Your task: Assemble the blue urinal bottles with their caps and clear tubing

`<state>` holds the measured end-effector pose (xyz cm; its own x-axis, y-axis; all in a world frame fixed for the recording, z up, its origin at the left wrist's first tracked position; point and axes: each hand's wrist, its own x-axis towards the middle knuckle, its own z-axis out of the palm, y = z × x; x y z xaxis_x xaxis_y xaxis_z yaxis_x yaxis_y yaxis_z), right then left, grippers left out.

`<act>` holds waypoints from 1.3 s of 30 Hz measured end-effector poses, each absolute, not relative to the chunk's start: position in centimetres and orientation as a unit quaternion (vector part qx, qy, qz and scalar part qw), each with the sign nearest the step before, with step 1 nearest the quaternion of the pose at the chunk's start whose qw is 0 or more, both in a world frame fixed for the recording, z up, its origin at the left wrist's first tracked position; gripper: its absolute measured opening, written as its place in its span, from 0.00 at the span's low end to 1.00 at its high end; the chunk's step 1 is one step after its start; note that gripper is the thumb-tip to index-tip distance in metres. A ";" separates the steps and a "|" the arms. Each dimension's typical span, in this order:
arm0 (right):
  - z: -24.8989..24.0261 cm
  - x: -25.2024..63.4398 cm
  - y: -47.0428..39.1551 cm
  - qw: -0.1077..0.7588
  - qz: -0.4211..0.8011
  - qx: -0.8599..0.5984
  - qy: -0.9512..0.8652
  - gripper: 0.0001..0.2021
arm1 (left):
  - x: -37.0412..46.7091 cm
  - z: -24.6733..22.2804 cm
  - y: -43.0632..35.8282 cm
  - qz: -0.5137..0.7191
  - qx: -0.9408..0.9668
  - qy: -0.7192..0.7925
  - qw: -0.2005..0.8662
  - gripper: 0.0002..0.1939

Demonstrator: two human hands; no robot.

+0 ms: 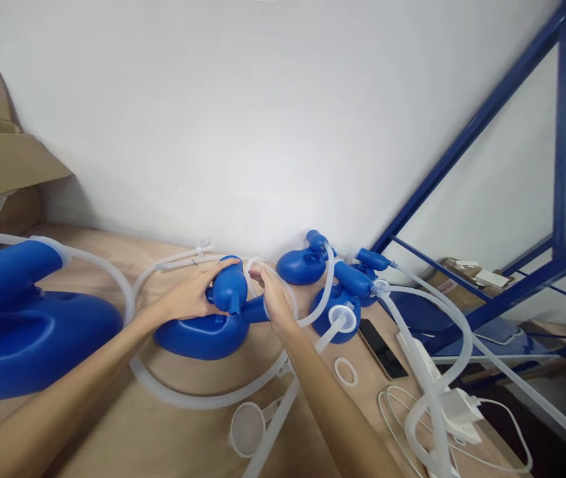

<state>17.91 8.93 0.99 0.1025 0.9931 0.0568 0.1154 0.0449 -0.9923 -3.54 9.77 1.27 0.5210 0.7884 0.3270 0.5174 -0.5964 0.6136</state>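
Note:
In the middle of the head view a blue plastic urinal bottle [203, 338] lies on the table, its neck [255, 310] pointing right. My left hand [196, 292] is closed around a rounded blue spouted piece [229, 287] on top of the bottle; its small nozzle faces me. At the neck's end, my right hand [277, 299] is closed around the neck, and its thumb is hidden. A translucent white loop [294, 302] shows beside this hand. White tubing [198, 401] curves in front of the bottle, and a round white cap [247, 430] lies nearer to me.
A larger-looking blue bottle [64, 332] stands at left, below a cardboard box [4, 153]. Several blue bottles [300, 267] with hoses stand at right. A white ring [346, 372], a phone [383, 348] and a power strip [422, 362] with cables lie near the right edge, beside a blue metal frame [462, 146].

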 end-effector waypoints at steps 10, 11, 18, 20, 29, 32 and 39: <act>1.2 18.4 8.7 0.422 0.345 -0.530 -0.649 0.20 | -3.6 1.5 9.4 0.273 0.845 0.386 0.251 0.62; 1.2 18.5 8.7 0.405 0.333 -0.533 -0.664 0.20 | -3.5 1.6 9.3 0.276 0.844 0.384 0.254 0.61; 1.9 19.3 7.7 0.368 0.312 -0.499 -0.720 0.15 | -2.3 1.8 8.9 0.351 0.790 0.438 0.245 0.56; 1.9 19.2 7.6 0.362 0.314 -0.498 -0.723 0.13 | -2.2 1.1 9.5 0.405 0.755 0.471 0.211 0.55; 4.8 18.4 4.2 0.334 -0.025 -0.473 -0.815 0.12 | -3.7 1.3 12.0 0.650 0.556 0.408 0.318 0.40; 5.6 18.1 -0.2 0.159 0.024 -0.383 -0.910 0.10 | -3.8 3.9 10.5 0.691 0.491 0.331 0.415 0.40; 1.2 17.7 -5.5 -0.197 0.074 -0.398 -0.893 0.30 | -2.8 7.5 6.3 0.596 0.332 0.241 0.691 0.34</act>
<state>17.74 -5.46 1.23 -0.6052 0.6826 -0.4097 0.7405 0.6716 0.0251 -2.81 6.31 7.50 0.1747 0.9826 0.0625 -0.6632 0.0705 0.7451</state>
